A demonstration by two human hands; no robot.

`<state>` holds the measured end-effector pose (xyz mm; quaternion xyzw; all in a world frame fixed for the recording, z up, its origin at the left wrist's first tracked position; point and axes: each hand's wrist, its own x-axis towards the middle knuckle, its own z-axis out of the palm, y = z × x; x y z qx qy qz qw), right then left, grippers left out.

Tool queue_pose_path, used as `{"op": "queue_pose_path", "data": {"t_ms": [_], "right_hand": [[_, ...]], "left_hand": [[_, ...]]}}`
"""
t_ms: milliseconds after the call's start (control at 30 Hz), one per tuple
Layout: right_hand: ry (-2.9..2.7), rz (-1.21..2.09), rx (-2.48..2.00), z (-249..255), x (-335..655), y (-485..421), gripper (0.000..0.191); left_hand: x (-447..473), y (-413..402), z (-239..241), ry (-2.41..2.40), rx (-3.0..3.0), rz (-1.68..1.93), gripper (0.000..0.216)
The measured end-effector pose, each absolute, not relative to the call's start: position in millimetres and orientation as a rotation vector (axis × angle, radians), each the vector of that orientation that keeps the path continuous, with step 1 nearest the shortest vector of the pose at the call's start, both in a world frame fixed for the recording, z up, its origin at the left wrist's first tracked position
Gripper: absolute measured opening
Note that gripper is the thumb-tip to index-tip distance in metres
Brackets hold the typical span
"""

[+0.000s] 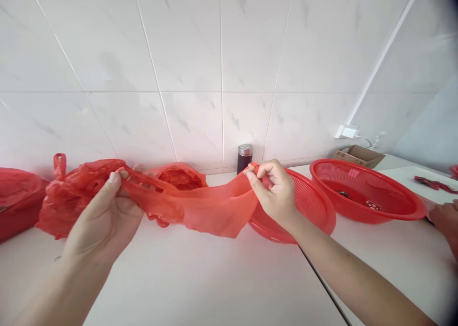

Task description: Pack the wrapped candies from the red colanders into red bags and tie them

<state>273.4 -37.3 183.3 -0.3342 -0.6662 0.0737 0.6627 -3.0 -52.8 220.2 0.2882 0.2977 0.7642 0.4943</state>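
A thin red plastic bag [207,209] is stretched between my two hands above the white counter [200,278]. My left hand [107,216] pinches one end of it near the handles, fingers closed. My right hand [277,192] grips the other end between thumb and fingers, just in front of a red colander [315,207]. The bag hangs slack in the middle, slightly off the counter.
More crumpled red bags [67,192] lie at the left, one [181,176] behind the stretched bag. A dark flask [244,158] stands by the tiled wall. A second red colander [368,192], a cardboard box [359,155] and another person's hand [445,219] are at the right.
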Motion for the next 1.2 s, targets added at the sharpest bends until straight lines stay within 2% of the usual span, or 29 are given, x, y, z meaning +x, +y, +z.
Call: {"op": "queue_pose_path", "data": {"t_ms": [100, 233, 400, 500, 567, 633, 700, 767, 833, 1000, 1200], "right_hand": [[-1.646, 0.098, -0.814, 188.3, 271.5, -26.9, 0.015], [-1.728, 0.132, -0.896, 199.1, 266.5, -16.5, 0.005], [-1.563, 0.578, -0.863, 210.9, 259.5, -10.7, 0.009], [-1.307, 0.983, -0.710, 209.5, 259.7, -10.1, 0.013], [-1.217, 1.128, -0.581, 206.7, 260.9, -12.7, 0.013], [-1.265, 1.061, -0.526, 203.7, 262.0, -17.3, 0.011], [-1.426, 0.843, -0.553, 201.5, 262.4, -22.6, 0.011], [-1.616, 0.609, -0.585, 201.2, 262.2, -26.7, 0.013], [-1.726, 0.514, -0.605, 204.4, 261.2, -28.2, 0.012], [-1.627, 0.692, -0.532, 228.3, 252.3, -16.7, 0.010], [-1.723, 0.911, -0.393, 251.2, 232.5, 0.4, 0.013]], "left_hand": [[-5.1, -43.0, 218.7, 0.853, 0.583, 1.802, 0.023], [-11.8, -31.8, 216.4, 0.913, 0.577, 1.806, 0.016], [-11.3, -35.9, 216.4, 0.856, 0.725, 1.776, 0.011], [-9.4, -40.6, 213.2, 0.877, 0.770, 1.723, 0.007], [-9.7, -42.9, 210.7, 0.891, 0.816, 1.709, 0.010], [-10.9, -44.5, 209.1, 0.885, 0.905, 1.691, 0.021], [-12.5, -45.5, 208.1, 0.847, 1.003, 1.660, 0.031], [-13.6, -45.3, 207.2, 0.810, 1.064, 1.617, 0.034], [-13.7, -43.5, 206.4, 0.800, 1.101, 1.529, 0.034], [-6.1, -32.5, 214.0, 0.850, 1.163, 1.223, 0.045], [12.1, -24.2, 239.2, 0.813, 1.267, 0.936, 0.046]]}}
